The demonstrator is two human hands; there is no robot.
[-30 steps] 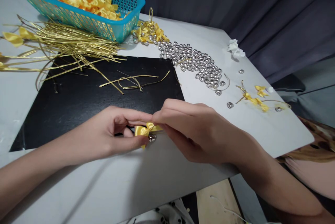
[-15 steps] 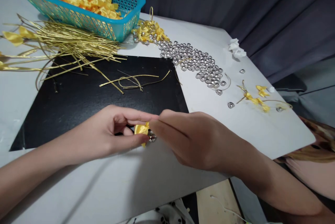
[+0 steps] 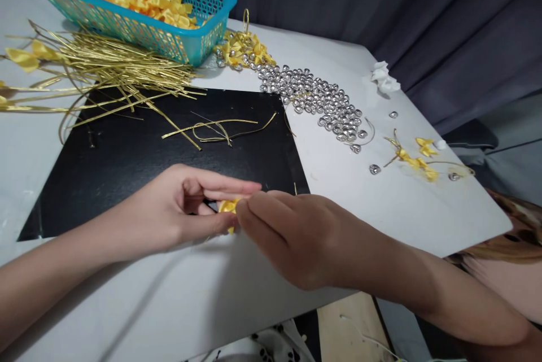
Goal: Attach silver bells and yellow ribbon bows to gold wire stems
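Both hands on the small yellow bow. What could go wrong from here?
1. The small yellow satin ribbon bow sits pinched in the left hand; the right hand hides most of it, so a slip may go unseen.
2. The loose heap of silver metallic beads lies beyond the right hand; a sweep could scatter it.
3. Bent thin gold wire strands on the black rectangular mat might snag fingers.
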